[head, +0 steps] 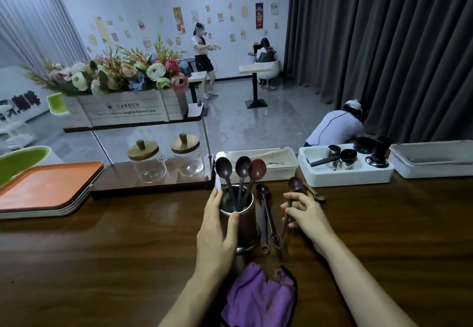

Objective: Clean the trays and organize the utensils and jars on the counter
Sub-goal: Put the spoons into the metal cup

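Head view: the desk [102, 250] carries stacked trays [46, 186] at its left, and the step in hand looks like gathering spoons into the steel cup [247, 224] standing mid-desk. The left hand [217, 229] wraps its grip round the cup. The right hand [309, 214] pinches a brown spoon [295, 184] just beside it, its long axis running away from the person, bowl far, handle near. Next, the spoon probably needs swinging handle-down over the cup's rim.

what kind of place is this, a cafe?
Probably a cafe, or a mock-up of one: a wooden counter with stacked serving trays, coffee tools in a white bin, and small tables beyond under wall posters.
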A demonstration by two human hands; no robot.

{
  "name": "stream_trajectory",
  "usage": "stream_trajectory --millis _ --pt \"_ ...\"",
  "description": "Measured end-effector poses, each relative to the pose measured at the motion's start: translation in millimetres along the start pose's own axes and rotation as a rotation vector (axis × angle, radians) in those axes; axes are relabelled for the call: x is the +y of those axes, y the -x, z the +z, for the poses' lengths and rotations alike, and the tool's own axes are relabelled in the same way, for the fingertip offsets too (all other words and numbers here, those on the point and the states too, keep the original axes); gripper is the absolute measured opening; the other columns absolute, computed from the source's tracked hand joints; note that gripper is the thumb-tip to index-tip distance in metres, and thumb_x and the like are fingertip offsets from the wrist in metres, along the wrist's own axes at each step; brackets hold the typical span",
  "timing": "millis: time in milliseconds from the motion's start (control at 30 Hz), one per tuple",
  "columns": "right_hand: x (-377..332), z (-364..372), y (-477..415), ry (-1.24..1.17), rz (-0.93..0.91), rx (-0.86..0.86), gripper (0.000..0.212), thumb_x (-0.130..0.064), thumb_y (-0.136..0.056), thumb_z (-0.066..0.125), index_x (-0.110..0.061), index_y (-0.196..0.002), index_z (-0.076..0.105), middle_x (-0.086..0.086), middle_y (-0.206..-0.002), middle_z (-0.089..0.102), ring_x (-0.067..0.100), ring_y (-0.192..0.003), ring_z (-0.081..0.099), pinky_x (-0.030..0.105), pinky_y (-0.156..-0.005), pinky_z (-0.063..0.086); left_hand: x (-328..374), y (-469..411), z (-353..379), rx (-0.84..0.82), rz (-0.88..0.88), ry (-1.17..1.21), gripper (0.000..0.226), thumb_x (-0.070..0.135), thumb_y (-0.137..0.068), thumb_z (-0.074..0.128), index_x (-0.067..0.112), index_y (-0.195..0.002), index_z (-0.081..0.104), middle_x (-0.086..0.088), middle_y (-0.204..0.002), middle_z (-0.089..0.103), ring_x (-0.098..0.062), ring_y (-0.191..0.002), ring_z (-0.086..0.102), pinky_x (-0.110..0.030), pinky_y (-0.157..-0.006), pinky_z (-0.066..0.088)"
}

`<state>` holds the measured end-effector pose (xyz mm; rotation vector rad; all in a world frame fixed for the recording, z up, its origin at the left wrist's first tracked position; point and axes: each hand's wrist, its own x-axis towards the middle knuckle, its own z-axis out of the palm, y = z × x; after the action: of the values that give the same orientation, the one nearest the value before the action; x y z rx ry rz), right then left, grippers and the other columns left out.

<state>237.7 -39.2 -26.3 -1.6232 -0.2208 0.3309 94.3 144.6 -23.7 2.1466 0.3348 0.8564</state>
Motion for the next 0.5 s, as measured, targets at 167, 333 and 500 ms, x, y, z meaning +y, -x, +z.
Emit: stream_trajectory --millis 167,333,500 --pt "-49.6 -6.4 19.2 -0.195 -0.147 0.071 0.029 0.0 -0.096 0.06 -0.012 -0.122 0.064 0.012 -0.103 0.072 0.023 -0.083 0.072 0.025 -0.065 0.06 2.5 -2.2 5.9 0.045 -0.011 0.021 0.063 0.06 -0.089 0.055 0.03 -0.144 0.05 0.023 -0.149 0.043 0.005 -0.138 0.042 -0.022 -0.107 0.041" --pt "-90.0 2.0 25.4 -0.224 -0.289 0.161 0.028 -0.002 -0.098 0.058 -0.014 -0.123 0.063 0.011 -0.109 0.07 0.028 -0.091 0.073 0.026 -0.069 0.06 5.2 -3.3 7.3 0.055 -0.041 0.017 0.074 0.067 -0.084 0.058 0.032 -0.148 0.047 0.023 -0.146 0.042 -0.003 -0.135 0.047 -0.036 -0.107 0.048" --pt "-106.0 30.6 20.9 -0.117 -0.448 0.268 0.031 -0.001 -0.095 0.062 -0.018 -0.121 0.062 0.002 -0.105 0.062 0.021 -0.087 0.074 0.036 -0.075 0.062 4.6 -3.4 4.8 0.036 -0.051 0.012 0.076 0.069 -0.084 0.059 0.036 -0.151 0.043 0.025 -0.147 0.041 -0.008 -0.132 0.052 -0.044 -0.102 0.052"
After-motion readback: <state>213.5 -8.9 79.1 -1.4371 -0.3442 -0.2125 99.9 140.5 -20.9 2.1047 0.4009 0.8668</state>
